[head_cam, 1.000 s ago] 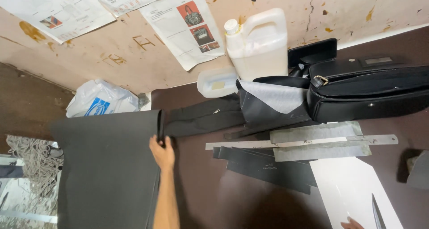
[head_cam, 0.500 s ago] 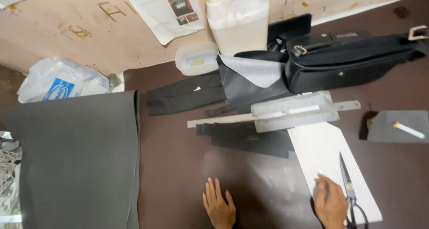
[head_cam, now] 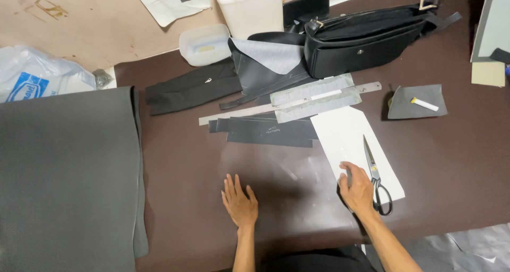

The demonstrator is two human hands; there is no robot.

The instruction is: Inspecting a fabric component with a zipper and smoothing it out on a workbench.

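**A:** What are the hands doing?

**B:** The left hand (head_cam: 240, 202) is lying flat and open on the dark brown table (head_cam: 451, 160), holding nothing. The right hand (head_cam: 357, 190) is pressing down on the near edge of the white paper sheet (head_cam: 348, 136), fingers bent, not grabbing it.

**A:** And the scissors?

**B:** The black scissors (head_cam: 376, 175) are lying on that sheet, just beside the right hand. I think cutting is being set up; next, the fingers need to slip into the handles.

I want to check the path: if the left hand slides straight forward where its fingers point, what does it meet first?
The left hand lies flat on the dark table; going straight on, it would probably first meet the stacked black strips.
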